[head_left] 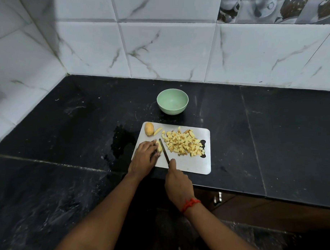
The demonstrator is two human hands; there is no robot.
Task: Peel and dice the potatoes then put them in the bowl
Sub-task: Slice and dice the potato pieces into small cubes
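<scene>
A steel cutting board (190, 165) lies on the black counter. On it, my left hand (145, 156) holds down a potato strip (159, 146) with curled fingers. My right hand (178, 182) grips a knife (164, 152), its dark blade lying just right of the strip. A heap of diced potato (183, 143) covers the board's right half. A potato piece with skin (149, 128) and a thin slice (158, 131) sit at the board's far left corner. An empty green bowl (172, 101) stands beyond the board.
The black counter (67, 128) meets tiled walls at the back and left. A wet patch (121, 143) lies left of the board. The counter's front edge runs just under the board, with a cabinet handle (217, 197) below.
</scene>
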